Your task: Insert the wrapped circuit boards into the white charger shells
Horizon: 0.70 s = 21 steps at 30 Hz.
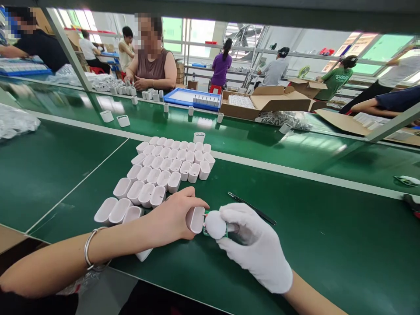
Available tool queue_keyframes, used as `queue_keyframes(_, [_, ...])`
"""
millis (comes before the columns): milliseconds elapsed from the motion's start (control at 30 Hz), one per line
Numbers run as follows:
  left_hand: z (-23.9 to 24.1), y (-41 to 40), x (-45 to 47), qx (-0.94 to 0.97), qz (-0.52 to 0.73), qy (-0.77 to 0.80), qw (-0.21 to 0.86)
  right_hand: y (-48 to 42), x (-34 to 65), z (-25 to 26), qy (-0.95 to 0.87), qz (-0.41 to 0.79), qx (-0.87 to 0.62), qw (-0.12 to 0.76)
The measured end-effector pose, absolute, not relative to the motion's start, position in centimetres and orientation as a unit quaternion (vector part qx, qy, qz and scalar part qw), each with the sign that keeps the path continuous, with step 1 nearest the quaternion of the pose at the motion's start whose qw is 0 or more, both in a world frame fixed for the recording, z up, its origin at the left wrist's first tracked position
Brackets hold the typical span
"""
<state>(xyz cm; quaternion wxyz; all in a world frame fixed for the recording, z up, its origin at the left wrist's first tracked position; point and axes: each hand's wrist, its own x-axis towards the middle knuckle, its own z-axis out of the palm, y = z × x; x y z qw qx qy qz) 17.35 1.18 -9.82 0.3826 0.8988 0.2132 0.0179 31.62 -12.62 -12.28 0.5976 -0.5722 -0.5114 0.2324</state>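
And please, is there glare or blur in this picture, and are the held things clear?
Head view, background: the windows are nearly blown out, and the far green work surface shows pale glare patches; head view, foreground: the held oval white case, tweezers and gloved right hand look fairly sharp, but fine detail on the green circuit board is too small to tell.

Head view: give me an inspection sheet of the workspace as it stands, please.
Surface: green tabletop, crossed by pale strips.
Things: white shell close to a green circuit board with a round white piece; rows of white shells behind.
Clutter: black tweezers lying beyond the right hand.
Hands: left hand bare, gripping the shell; right hand gloved, holding the board.
Cables: nothing seen running across the tabletop.
Surroundings: co-worker across, blue tray, open cardboard box.
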Motion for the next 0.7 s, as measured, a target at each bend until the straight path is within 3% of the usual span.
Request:
queue_keyframes(300, [-9.1,0.6,17.2,0.911,-0.010,0.226,0.344,-12.7,31.7,-12.7,-0.647,0.029,-0.570,0.505])
queue_keyframes(467, [-9.3,0.5,17.1,0.931,0.001,0.218,0.295,-12.9,31.1,-12.4,-0.626,0.089,-0.617,0.468])
queue_keyframes(700, [-9.6,0.4,16.8,0.947,0.012,0.197,0.255,-13.1,30.1,-11.9,-0.502,0.289,-0.628,0.520])
